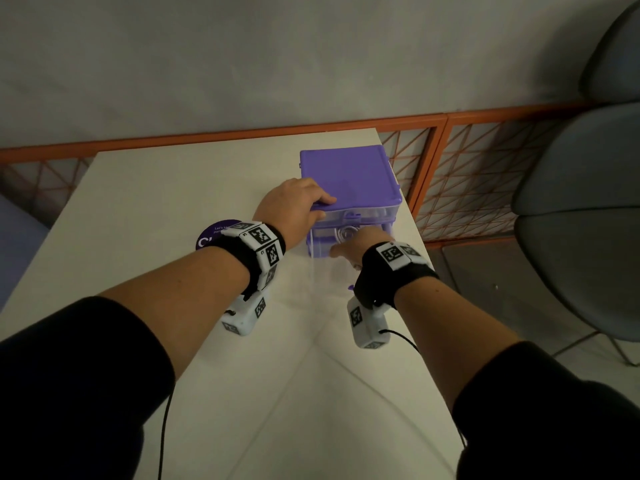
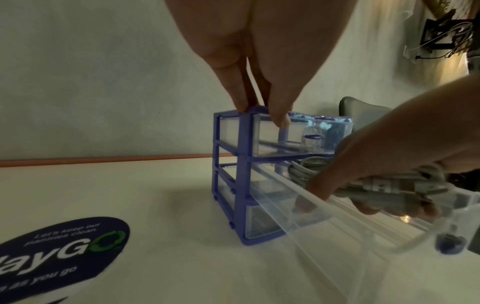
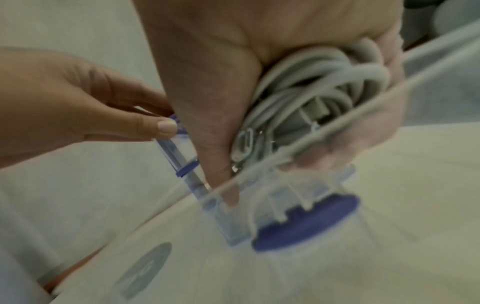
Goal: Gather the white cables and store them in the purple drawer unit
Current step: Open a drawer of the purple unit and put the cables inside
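Note:
The purple drawer unit (image 1: 349, 178) stands at the far right of the white table (image 1: 156, 220). My left hand (image 1: 323, 206) holds its top front-left corner, fingers on the lid and thumb on the front (image 2: 279, 121). The middle clear drawer (image 2: 337, 228) is pulled out toward me, its purple knob (image 3: 306, 224) facing me. Inside that drawer my right hand (image 1: 349, 245) grips a coiled bundle of white cables (image 3: 311, 92), seen through the clear wall (image 2: 376, 185). The top and bottom drawers are pushed in.
A round purple sticker (image 1: 216, 232) lies on the table left of the unit. The table's right edge runs just beside the unit, with an orange mesh rail (image 1: 467, 168) behind and grey chairs (image 1: 581, 202) to the right. A wall is beyond.

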`<state>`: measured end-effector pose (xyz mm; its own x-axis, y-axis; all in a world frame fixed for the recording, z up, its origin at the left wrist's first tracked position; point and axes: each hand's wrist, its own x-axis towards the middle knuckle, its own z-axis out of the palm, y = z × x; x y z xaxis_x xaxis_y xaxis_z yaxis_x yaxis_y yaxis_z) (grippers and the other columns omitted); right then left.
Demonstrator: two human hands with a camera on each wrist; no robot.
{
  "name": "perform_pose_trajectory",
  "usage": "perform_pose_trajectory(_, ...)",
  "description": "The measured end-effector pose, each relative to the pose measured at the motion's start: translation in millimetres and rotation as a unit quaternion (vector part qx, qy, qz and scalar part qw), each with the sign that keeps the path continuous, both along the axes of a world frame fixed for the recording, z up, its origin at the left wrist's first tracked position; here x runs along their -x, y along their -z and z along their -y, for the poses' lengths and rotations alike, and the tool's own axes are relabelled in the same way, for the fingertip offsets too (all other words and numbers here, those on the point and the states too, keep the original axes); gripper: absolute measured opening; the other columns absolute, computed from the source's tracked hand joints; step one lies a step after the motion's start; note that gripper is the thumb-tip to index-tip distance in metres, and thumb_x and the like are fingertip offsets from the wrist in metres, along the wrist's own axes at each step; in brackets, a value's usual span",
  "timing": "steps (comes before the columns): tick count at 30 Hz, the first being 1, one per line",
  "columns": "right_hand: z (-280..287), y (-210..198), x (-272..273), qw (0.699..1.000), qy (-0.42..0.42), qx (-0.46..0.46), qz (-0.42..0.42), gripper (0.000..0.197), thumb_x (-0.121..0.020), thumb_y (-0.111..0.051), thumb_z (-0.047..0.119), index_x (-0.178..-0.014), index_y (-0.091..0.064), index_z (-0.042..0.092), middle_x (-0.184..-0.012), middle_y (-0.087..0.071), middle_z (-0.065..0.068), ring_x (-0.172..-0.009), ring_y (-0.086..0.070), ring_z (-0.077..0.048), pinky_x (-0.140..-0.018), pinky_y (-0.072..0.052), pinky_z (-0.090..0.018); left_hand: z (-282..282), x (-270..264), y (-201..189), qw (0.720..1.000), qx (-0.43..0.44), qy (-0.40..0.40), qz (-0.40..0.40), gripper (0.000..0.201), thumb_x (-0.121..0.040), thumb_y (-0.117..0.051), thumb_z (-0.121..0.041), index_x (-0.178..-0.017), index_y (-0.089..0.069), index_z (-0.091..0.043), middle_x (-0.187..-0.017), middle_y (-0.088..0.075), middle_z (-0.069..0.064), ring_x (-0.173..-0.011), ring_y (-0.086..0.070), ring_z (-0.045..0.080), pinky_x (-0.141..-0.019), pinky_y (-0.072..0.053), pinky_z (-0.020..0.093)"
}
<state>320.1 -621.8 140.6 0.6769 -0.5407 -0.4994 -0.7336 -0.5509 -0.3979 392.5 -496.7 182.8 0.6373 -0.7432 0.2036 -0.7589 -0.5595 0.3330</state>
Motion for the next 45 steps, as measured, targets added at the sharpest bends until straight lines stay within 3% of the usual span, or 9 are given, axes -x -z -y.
perform_pose_trajectory(4,-6,4,7,0.995,0.089,-0.022,0.039,0.111,-0.065,-0.079,0.040,-0.143,-0.013,-0.003,-0.112,-0.061,-0.009,-0.107,-0.061,-0.031,-0.081,-0.050,-0.036,1,0,0,1.000,-0.003,-0.002,0.004,0.030,-0.088,-0.062,-0.023,-0.118,-0.065,-0.022,-0.118,-0.064,-0.001,-0.109,-0.055,0.019,-0.087,-0.034,0.020)
perform_pose_trajectory(11,-28,11,20,0.994,0.074,0.045,0.071,0.100,-0.082,-0.066,0.040,-0.146,-0.003,-0.004,-0.154,-0.008,-0.016,-0.129,-0.044,-0.028,-0.094,-0.047,-0.038,0,-1,0,1.000,-0.001,0.009,-0.001,0.029,-0.087,-0.062,-0.022,-0.116,-0.066,-0.023,-0.117,-0.065,-0.002,-0.109,-0.056,0.018,-0.088,-0.037,0.022)
perform_pose_trajectory(18,-18,11,7,0.990,0.098,0.048,0.093,0.083,-0.084,-0.062,0.045,-0.143,-0.022,0.004,-0.138,-0.028,-0.013,-0.090,-0.045,-0.022,-0.074,-0.037,-0.032,0,-5,1,1.000,-0.004,0.014,0.003,0.028,-0.086,-0.063,-0.021,-0.114,-0.066,-0.023,-0.115,-0.066,-0.003,-0.107,-0.056,0.019,-0.086,-0.035,0.021)
perform_pose_trajectory(22,-21,20,8,0.966,0.141,-0.007,0.218,0.097,-0.071,-0.071,0.053,-0.139,-0.026,0.001,-0.135,-0.026,-0.012,-0.101,-0.055,-0.028,-0.084,-0.050,-0.037,0,-6,0,1.000,-0.002,0.015,0.009,0.029,-0.086,-0.063,-0.022,-0.115,-0.066,-0.023,-0.115,-0.066,-0.002,-0.105,-0.056,0.019,-0.085,-0.035,0.020)
perform_pose_trajectory(25,-23,16,11,0.949,0.178,-0.044,0.255,0.085,-0.078,-0.055,0.054,-0.135,-0.029,-0.003,-0.134,-0.028,-0.014,-0.109,-0.052,-0.036,-0.090,-0.051,-0.047,0,-5,0,1.000,0.002,0.013,0.014,0.029,-0.086,-0.063,-0.023,-0.115,-0.067,-0.023,-0.114,-0.066,-0.001,-0.105,-0.056,0.019,-0.084,-0.035,0.020)
perform_pose_trajectory(30,-24,9,18,0.982,0.060,0.053,0.168,0.043,-0.092,-0.041,0.017,-0.129,-0.043,-0.006,-0.137,-0.036,-0.027,-0.124,-0.040,-0.041,-0.096,-0.042,-0.047,0,-5,2,1.000,0.010,0.005,0.008,0.030,-0.086,-0.064,-0.023,-0.116,-0.067,-0.023,-0.115,-0.066,-0.002,-0.106,-0.056,0.019,-0.083,-0.034,0.019)
perform_pose_trajectory(36,-19,7,17,0.970,-0.008,0.234,0.071,0.044,-0.091,-0.043,0.032,-0.128,-0.052,0.009,-0.139,-0.036,-0.014,-0.126,-0.036,-0.032,-0.095,-0.041,-0.039,0,-4,3,1.000,0.018,0.005,0.004,0.030,-0.086,-0.064,-0.023,-0.116,-0.066,-0.023,-0.116,-0.065,-0.002,-0.108,-0.055,0.018,-0.086,-0.035,0.019)
perform_pose_trajectory(41,-7,17,14,0.983,0.069,0.078,0.151,0.037,-0.090,-0.053,0.034,-0.117,-0.059,0.008,-0.125,-0.055,-0.015,-0.107,-0.058,-0.032,-0.088,-0.049,-0.040,-1,-4,4,1.000,0.024,0.004,-0.003,0.030,-0.086,-0.064,-0.022,-0.117,-0.066,-0.023,-0.116,-0.066,-0.001,-0.108,-0.055,0.019,-0.087,-0.036,0.021)
perform_pose_trajectory(45,-10,19,28,0.943,0.119,0.016,0.310,0.061,-0.072,-0.071,0.051,-0.112,-0.053,0.009,-0.111,-0.061,-0.012,-0.092,-0.063,-0.028,-0.078,-0.056,-0.043,-1,-3,4,1.000,0.030,0.000,-0.005,0.030,-0.086,-0.064,-0.021,-0.116,-0.067,-0.023,-0.116,-0.066,-0.001,-0.109,-0.056,0.019,-0.089,-0.037,0.022)
